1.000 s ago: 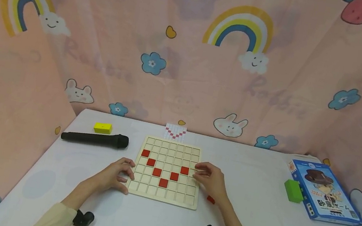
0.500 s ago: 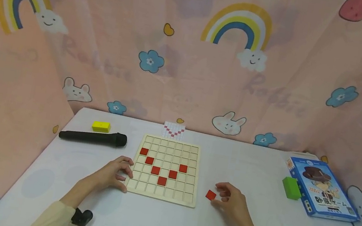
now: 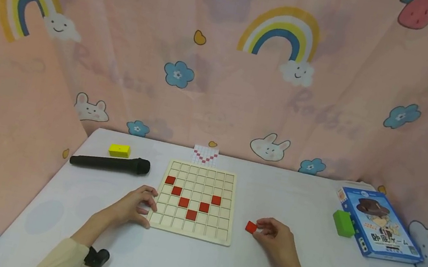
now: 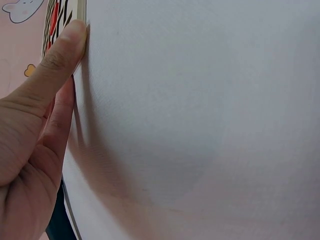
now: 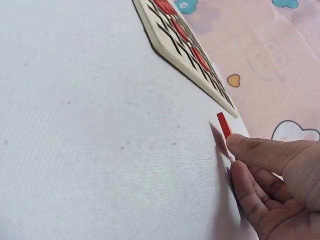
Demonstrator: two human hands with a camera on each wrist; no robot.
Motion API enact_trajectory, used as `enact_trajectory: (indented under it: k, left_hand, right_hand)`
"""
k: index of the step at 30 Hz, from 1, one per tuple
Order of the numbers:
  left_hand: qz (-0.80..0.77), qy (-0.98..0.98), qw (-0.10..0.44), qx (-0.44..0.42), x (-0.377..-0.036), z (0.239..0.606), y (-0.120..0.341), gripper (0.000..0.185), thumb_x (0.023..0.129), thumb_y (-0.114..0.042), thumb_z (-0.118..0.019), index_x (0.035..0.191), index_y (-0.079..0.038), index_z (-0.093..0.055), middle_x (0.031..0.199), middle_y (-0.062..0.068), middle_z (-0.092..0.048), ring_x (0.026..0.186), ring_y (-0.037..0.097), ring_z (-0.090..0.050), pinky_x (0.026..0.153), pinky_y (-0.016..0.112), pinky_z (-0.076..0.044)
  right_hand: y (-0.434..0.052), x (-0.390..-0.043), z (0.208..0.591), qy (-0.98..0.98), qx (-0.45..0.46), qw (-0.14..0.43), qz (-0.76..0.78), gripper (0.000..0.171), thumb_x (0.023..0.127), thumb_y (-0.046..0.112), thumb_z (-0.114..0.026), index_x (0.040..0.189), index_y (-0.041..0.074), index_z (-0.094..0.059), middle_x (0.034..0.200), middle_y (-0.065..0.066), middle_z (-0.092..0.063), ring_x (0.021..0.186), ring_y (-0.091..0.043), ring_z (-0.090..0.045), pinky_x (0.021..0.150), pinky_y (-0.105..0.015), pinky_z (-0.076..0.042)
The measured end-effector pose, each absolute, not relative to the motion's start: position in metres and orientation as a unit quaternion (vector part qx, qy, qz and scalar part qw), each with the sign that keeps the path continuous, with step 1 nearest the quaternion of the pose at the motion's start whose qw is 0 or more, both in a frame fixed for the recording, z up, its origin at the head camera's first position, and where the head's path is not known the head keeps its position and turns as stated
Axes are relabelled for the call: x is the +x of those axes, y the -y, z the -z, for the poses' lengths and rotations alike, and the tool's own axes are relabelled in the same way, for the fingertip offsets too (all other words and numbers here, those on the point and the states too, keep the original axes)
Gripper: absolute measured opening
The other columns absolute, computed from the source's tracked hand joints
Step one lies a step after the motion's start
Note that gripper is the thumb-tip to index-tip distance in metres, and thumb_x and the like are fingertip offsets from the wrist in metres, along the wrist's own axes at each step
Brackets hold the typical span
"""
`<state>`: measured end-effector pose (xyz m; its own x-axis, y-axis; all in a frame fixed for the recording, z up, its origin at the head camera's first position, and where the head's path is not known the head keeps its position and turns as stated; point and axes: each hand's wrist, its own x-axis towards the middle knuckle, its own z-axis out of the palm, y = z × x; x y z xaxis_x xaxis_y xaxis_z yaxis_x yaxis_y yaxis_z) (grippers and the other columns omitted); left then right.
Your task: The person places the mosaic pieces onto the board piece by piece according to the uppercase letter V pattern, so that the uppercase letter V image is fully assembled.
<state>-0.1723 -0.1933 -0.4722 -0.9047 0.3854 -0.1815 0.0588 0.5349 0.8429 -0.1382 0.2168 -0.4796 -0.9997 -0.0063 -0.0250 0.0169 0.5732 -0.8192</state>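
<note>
A cream square grid board (image 3: pixel 208 229) lies on the white table, with several red tiles (image 3: pixel 191 215) forming a V-like pattern in its cells. My left hand (image 3: pixel 133 206) rests against the board's left edge, its fingers loosely bent; the left wrist view shows the thumb (image 4: pixel 62 50) touching the edge. Right of the board, my right hand (image 3: pixel 276 241) pinches a loose red tile (image 3: pixel 251 227) between thumb and fingers. In the right wrist view this tile (image 5: pixel 224 125) is tilted up on edge, just above or touching the cloth; I cannot tell which.
Behind the board stands a small grid card (image 3: pixel 205 156) with a red V pattern. A black microphone (image 3: pixel 111 163) and a yellow block (image 3: pixel 119 151) lie at the back left. At the right are a green block (image 3: pixel 344 224) and a blue game box (image 3: pixel 383 228).
My right hand has drawn back from the board's right edge to the loose red tile, which lay flat on the table and is now pinched and tilted up. The left hand keeps its place.
</note>
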Motion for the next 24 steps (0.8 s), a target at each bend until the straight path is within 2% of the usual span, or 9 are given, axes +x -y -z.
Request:
enact_trajectory:
  k: [6,24]
  left_hand:
    - [-0.464,-0.858,0.173,0.137,-0.171,0.472,0.192,0.040,0.062,0.002,-0.086,0.094,-0.001,-0.063,0.132,0.014,-0.042,0.109,0.027,-0.048,0.083,0.026,-0.054]
    - [-0.463,-0.860,0.172,0.125,-0.170,0.475,0.190,0.038,0.062,0.002,-0.086,0.093,-0.002,-0.064,0.131,0.011,-0.043,0.109,0.026,-0.048,0.083,0.026,-0.054]
  right_hand:
    - [-0.221,-0.144,0.481,-0.873,0.009,0.013,0.488,0.030,0.084,0.001,-0.070,0.113,-0.002,-0.063,0.111,-0.017,-0.066,0.096,-0.024,-0.065,0.082,-0.023,-0.054]
    - [-0.211,-0.171,0.482,-0.876,0.026,-0.016,0.481,0.032,0.089,0.004,-0.066,0.119,-0.001,-0.060,0.117,-0.019,-0.063,0.105,-0.031,-0.062,0.092,-0.037,-0.051]
